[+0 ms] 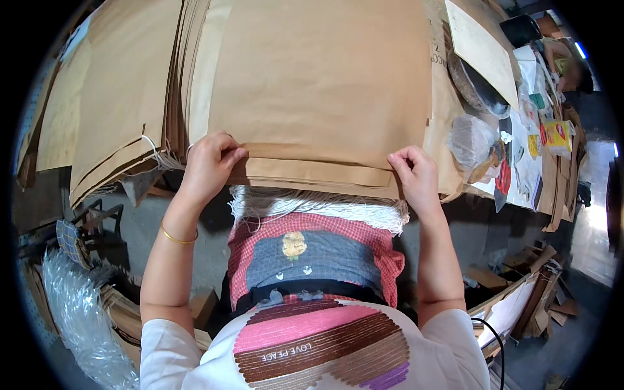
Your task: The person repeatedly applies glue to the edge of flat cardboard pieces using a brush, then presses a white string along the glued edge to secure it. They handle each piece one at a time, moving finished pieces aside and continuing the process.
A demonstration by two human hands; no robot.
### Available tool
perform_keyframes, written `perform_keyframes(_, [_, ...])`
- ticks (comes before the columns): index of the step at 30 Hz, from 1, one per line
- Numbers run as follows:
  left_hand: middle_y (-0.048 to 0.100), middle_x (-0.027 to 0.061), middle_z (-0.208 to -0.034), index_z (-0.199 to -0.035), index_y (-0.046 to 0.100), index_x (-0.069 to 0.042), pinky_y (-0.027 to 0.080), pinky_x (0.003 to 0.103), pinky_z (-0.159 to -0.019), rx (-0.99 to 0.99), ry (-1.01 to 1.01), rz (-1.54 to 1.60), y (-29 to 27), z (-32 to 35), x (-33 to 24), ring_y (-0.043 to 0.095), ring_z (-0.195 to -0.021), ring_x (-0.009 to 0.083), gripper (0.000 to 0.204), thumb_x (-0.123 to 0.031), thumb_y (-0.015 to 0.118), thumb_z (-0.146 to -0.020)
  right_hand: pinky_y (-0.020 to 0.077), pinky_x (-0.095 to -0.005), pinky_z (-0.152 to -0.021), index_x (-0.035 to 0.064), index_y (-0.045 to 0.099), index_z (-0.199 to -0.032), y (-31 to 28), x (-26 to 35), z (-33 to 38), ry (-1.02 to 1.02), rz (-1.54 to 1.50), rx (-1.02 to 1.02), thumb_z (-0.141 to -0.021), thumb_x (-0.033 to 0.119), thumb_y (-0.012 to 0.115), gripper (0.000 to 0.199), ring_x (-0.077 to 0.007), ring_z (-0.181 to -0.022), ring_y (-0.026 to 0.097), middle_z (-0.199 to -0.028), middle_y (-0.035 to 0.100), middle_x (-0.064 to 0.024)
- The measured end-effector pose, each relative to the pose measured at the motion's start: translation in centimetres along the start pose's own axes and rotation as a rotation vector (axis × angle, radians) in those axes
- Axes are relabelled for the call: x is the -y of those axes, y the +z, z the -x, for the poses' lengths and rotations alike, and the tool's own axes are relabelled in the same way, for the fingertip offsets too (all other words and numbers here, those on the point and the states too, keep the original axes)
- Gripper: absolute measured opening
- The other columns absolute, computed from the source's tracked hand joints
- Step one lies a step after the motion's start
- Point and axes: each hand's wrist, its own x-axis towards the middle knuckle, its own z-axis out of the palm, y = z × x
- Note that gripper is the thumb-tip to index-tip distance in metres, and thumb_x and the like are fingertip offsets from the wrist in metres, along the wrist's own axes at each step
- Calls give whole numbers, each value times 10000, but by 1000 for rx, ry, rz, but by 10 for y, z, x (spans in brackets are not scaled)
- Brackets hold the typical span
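A large sheet of brown kraft paper (325,78) lies on a stack in front of me, with a narrow folded strip (312,172) along its near edge. My left hand (211,162) pinches the left end of that edge between thumb and curled fingers. At the right end, my right hand (417,174) closes thumb and forefinger on the same edge. Just below the paper's edge, a thick bundle of white strings (312,207) lies over my checked apron (383,244).
More stacked brown paper (123,84) with white string is on the left. To the right lie a clear plastic bag (471,140), a red-and-dark tool (502,179), a yellow packet (558,136) and a pale board (481,49). Another person (565,68) is at the far right.
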Motion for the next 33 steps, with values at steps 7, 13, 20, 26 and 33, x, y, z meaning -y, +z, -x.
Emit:
perform_keyframes(7, [618, 159, -809, -910, 600, -29, 483, 432, -633, -86, -42, -342, 20, -1, -8, 615, -713, 347, 141, -155, 611, -847, 458, -379, -593, 32, 576, -742, 13, -4, -3, -90, 408, -73, -806, 221, 695, 233, -288, -682, 594, -728, 609, -110])
perform_keyframes(13, [510, 187, -1258, -1339, 398, -20, 369, 480, -998, -233, 615, -274, 57, 22, -22, 477, -1180, 366, 651, -153, 682, -768, 461, -402, -618, 46, 580, -770, 6, -2, -2, 25, 440, -56, -807, 236, 693, 224, -302, -696, 596, -731, 608, -105])
perform_keyframes(20, [286, 178, -1486, -1414, 282, 33, 121, 522, -1137, 88, 380, -399, 70, 33, -53, 228, -1392, 357, 937, -337, 748, -691, 305, -416, -1082, -11, 420, -1347, 55, 54, 20, -403, 440, 20, -793, 362, 657, 708, -299, -1288, 400, -1388, 436, -159])
perform_keyframes(26, [241, 235, -1492, -1429, 243, 47, 131, 516, -1135, 78, 181, -583, 49, 30, -38, 200, -1401, 369, 1100, -558, 721, -644, 129, -452, -1153, -71, 230, -1426, 64, 37, 31, -102, 596, 139, -810, 547, 594, 946, -363, -1409, 181, -1506, 197, -250])
perform_keyframes(33, [201, 273, -1493, -1427, 230, 62, 165, 478, -1135, -117, 123, -309, 39, 32, -2, 175, -1394, 418, 879, -437, 631, -824, 194, -462, -1122, -109, 259, -1387, 17, -11, 41, 37, 383, -243, -901, 334, 562, 724, -446, -1372, 198, -1458, 203, -338])
